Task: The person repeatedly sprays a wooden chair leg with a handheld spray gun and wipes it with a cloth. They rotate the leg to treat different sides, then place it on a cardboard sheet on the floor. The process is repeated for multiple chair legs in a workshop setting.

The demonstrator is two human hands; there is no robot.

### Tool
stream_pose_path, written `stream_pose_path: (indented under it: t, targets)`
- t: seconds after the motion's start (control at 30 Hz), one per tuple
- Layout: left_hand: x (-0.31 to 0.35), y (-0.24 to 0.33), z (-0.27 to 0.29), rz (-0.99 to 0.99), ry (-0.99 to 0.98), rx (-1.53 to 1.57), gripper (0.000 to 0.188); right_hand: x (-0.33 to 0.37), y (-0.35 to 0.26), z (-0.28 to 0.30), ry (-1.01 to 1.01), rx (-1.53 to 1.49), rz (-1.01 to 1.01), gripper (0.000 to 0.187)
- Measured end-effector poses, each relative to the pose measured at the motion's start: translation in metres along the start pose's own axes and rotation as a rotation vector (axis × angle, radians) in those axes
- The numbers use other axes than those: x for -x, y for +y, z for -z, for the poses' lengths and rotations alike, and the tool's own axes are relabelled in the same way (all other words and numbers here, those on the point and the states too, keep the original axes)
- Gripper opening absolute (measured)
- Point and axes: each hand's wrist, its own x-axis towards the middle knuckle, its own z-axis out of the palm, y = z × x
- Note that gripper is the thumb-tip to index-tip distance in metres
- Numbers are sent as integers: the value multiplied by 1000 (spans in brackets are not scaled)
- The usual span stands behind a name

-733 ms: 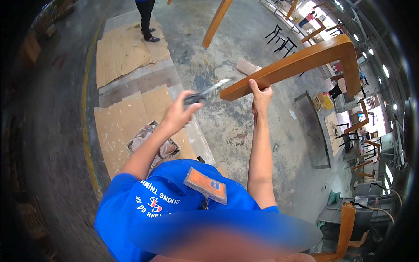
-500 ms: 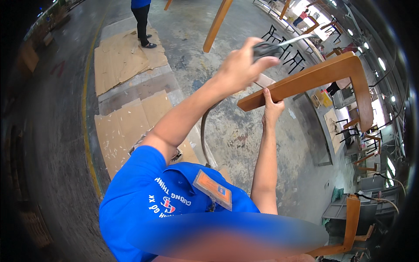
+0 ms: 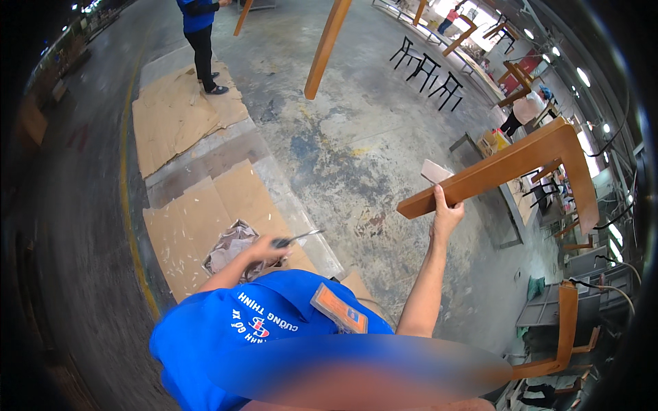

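Note:
My left hand point(image 3: 264, 250), low by my left side, is closed round the dark handle of a tool point(image 3: 282, 242) with a thin metal shaft pointing right. Motion blurs this hand and the tool. Out to the right, my right hand point(image 3: 447, 214) grips the straight arm of an angled brown wooden frame piece point(image 3: 490, 164), thumb on the near face, close to its cut end. A pale flat pad point(image 3: 434, 171) sticks out behind the wood above that hand; my fingers behind are hidden. The frame's far end bends downward at the right.
A container of crumpled pale cloth or paper point(image 3: 233, 245) stands on cardboard sheets point(image 3: 175, 229) at my left. Another person point(image 3: 199, 48) stands on cardboard farther off. Wooden pieces point(image 3: 327, 51) hang ahead. Black stool frames point(image 3: 425, 72) and a metal-framed table point(image 3: 508, 205) stand beyond.
My left hand has swung from above the wooden piece down to my left side, still holding the tool. The wooden piece and my right hand sit lower and farther right in view.

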Motion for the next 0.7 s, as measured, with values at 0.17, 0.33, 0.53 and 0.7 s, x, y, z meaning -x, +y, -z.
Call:
stream_pose_path:
  t: [0.17,0.33,0.53,0.7]
  targets:
    - [82,-104,-3,219,-80,353,35,3,3,13,-6,-31,51,40]
    - [104,-38,57,7,-269,327,32,9,-1,10,-2,-32,33,41]
    - [85,12,91,31,-419,205,30,15,-7,6,10,-38,38,42]
    - [49,-25,43,-42,-409,-29,31,26,-6,15,-42,-66,31,40]
